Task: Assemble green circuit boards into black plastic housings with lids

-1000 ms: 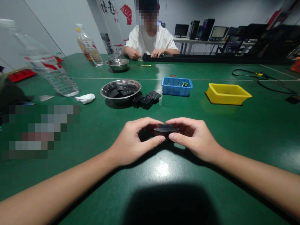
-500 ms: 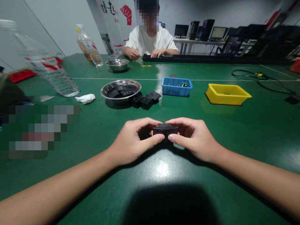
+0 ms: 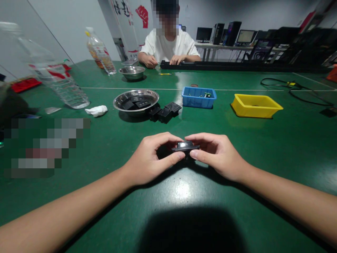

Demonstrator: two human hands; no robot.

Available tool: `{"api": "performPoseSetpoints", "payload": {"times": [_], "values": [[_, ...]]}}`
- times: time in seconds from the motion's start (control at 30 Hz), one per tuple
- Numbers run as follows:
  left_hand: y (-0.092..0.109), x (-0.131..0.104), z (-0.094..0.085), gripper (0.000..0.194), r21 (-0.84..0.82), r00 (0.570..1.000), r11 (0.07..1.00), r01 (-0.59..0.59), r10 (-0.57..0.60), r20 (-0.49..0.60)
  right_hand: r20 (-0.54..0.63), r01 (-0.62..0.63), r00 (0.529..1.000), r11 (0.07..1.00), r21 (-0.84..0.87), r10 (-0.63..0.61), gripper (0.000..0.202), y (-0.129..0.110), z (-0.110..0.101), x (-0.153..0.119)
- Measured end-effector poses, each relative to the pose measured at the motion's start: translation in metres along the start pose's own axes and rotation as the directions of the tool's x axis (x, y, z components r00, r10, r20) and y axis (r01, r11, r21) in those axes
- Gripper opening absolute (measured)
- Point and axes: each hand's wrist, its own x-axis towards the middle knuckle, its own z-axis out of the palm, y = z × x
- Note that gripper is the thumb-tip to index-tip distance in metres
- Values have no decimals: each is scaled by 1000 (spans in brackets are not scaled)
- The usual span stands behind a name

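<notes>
A small black plastic housing (image 3: 185, 146), with a raised block on its upper side and a flat wider rim, is held between both hands just above the green table. My left hand (image 3: 155, 158) closes on its left end, thumb at the near side and fingers behind. On the right end, my right hand (image 3: 214, 154) pinches it the same way. The fingertips hide both ends of the part. Farther off, similar black plastic parts (image 3: 165, 113) lie beside a steel bowl (image 3: 118, 109) that holds more black pieces.
A blue bin (image 3: 198, 102) with small circuit pieces and a yellow bin (image 3: 255, 111) stand beyond my hands. Crumpled tissue (image 3: 96, 111) and a large clear bottle (image 3: 60, 80) are at left. Across the table, a person in a white shirt (image 3: 168, 47) handles a long black bar (image 3: 237, 66).
The black housing has tilted between my fingers, so its raised block now shows more and its near face less. Across the table, the person's hand has shifted slightly toward the bar.
</notes>
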Motion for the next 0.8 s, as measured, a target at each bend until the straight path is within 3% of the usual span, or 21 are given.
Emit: {"api": "performPoseSetpoints", "payload": {"times": [0.33,0.8], "values": [[-5,-1,-1,26,67,993,995,-76,69,90,61,27,998,998,-60,-24,28,-2,-1,-2],[-1,0,-1,23,99,995,992,-79,73,66,65,46,997,990,-132,-38,26,-3,-1,-2]]}}
